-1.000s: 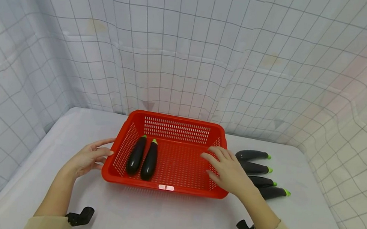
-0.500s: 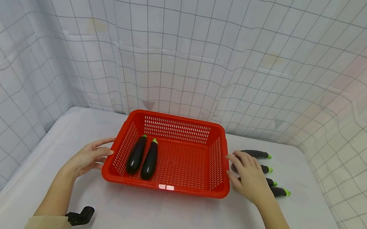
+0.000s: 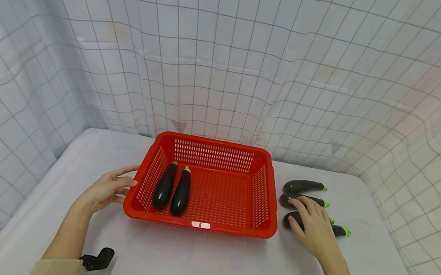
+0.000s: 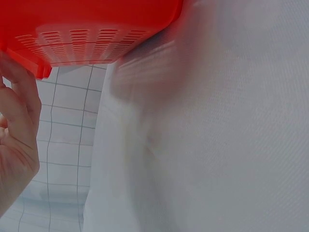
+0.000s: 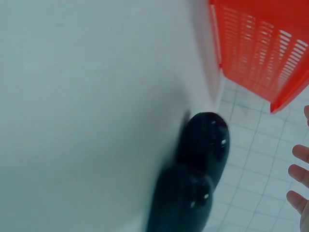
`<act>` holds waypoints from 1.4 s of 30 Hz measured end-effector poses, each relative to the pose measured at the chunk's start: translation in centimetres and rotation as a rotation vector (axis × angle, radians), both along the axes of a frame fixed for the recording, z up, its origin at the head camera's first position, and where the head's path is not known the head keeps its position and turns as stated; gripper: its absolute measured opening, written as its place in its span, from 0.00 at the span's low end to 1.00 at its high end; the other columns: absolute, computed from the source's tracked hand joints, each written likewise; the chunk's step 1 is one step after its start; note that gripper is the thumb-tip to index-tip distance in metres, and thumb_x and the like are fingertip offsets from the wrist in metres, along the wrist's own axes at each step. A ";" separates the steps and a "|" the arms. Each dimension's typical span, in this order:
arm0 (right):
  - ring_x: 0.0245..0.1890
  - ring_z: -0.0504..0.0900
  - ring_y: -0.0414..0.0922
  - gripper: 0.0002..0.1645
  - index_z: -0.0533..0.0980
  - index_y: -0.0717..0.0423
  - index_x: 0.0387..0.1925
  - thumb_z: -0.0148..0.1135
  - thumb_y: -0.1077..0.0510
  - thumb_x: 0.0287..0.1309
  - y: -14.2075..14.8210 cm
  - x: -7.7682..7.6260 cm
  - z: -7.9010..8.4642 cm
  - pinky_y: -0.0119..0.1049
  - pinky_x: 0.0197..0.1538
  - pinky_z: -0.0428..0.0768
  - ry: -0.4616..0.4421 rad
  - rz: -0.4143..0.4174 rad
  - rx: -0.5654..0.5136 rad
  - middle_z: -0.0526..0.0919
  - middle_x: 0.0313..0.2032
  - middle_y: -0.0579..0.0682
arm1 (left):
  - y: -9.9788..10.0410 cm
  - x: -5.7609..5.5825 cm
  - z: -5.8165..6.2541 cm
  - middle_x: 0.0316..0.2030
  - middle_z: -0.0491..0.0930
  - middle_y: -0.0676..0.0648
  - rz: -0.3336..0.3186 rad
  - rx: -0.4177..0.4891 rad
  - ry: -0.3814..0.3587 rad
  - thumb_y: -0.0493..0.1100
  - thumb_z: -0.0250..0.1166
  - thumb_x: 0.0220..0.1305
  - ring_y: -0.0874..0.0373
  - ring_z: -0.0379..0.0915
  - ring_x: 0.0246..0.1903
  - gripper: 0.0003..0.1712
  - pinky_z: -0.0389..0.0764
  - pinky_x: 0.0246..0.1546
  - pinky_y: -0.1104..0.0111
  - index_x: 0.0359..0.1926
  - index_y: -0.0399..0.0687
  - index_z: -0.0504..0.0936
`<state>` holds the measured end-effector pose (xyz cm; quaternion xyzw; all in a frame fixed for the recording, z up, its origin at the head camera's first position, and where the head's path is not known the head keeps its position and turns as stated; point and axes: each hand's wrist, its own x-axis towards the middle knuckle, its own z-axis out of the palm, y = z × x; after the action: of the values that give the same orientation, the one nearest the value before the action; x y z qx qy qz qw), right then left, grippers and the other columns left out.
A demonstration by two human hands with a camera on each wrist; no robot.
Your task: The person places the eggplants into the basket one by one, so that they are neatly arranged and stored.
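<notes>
A red perforated plastic basket (image 3: 210, 225) stands on the white table. Two dark eggplants lie side by side in its left part: the outer eggplant (image 3: 164, 185) and the inner eggplant (image 3: 181, 192). At the basket's left rim my left hand (image 3: 106, 189) rests its extended fingers. Over the loose eggplants right of the basket hovers my right hand (image 3: 314, 225), fingers spread and slightly bent. It partly covers the near eggplants (image 3: 292, 220); the farthest eggplant (image 3: 304, 186) is in full view. The right wrist view shows two rounded eggplant ends (image 5: 205, 140), with fingertips (image 5: 300, 173) apart from them.
White cloth covers the table (image 3: 197, 266). A white grid-patterned curtain (image 3: 220, 65) hangs behind and along both sides. Black wrist-worn devices (image 3: 98, 259) sit on both forearms.
My right hand has moved from above the basket's right side, over its rim, rightward to the loose eggplants. My left hand has stayed at the left rim.
</notes>
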<state>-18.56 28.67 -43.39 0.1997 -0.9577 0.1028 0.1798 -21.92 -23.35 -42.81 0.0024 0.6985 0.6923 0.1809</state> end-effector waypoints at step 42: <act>0.50 0.68 0.60 0.36 0.69 0.50 0.52 0.71 0.53 0.37 6.1 2.1 -4.4 0.60 0.48 0.67 -0.058 -0.033 0.133 0.71 0.49 0.59 | 0.1 0.1 0.3 0.35 0.81 0.56 0.008 0.003 -0.009 0.42 0.55 0.65 0.58 0.79 0.28 0.37 0.82 0.32 0.63 0.69 0.39 0.49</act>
<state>-16.41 34.82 -47.77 0.1924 -0.9704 0.0416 0.1402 -21.78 -23.23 -42.54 -0.0030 0.6969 0.6939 0.1813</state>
